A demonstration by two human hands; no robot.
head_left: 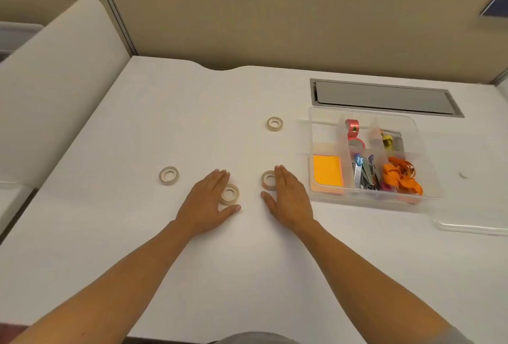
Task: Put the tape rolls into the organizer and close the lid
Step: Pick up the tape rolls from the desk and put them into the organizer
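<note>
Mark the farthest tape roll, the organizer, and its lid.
farthest tape roll (275,124): head view, on its top ring.
organizer (365,113): head view, on the clear back wall.
lid (472,227): head view, on its clear near edge.

I see bright, even light with soft, faint shadows; the picture looks a bit blurry, bending toward its edges.

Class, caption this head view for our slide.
Both hands flat on desk among four tape rolls; open organizer waits right.
</note>
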